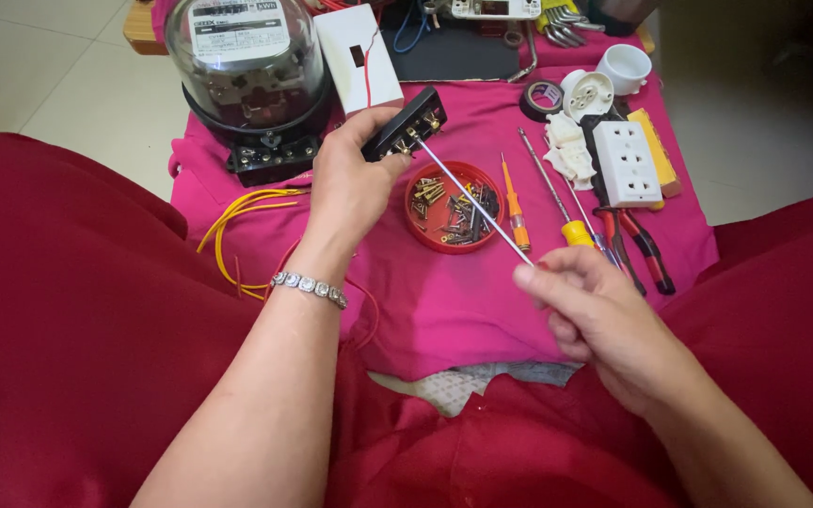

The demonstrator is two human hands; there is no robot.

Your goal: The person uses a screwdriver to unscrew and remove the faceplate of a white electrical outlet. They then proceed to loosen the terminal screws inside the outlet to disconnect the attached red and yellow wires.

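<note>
My left hand (350, 183) grips a small black terminal block (406, 124) with brass screws, held tilted above the pink cloth (444, 301). My right hand (595, 315) is closed on the handle of a long thin screwdriver (472, 202). Its metal shaft runs up and left, and its tip rests at a brass screw on the block. Under the shaft sits a red round lid (418, 221) filled with several screws. A silver bracelet (309, 285) circles my left wrist.
A glass-domed electric meter (247, 75) stands at the back left beside a white box (361, 56). Yellow wires (237, 221) lie left. An orange screwdriver (515, 202), a yellow-handled one (557, 202), red pliers (637, 249), a white socket strip (628, 162) and black tape (543, 96) lie right.
</note>
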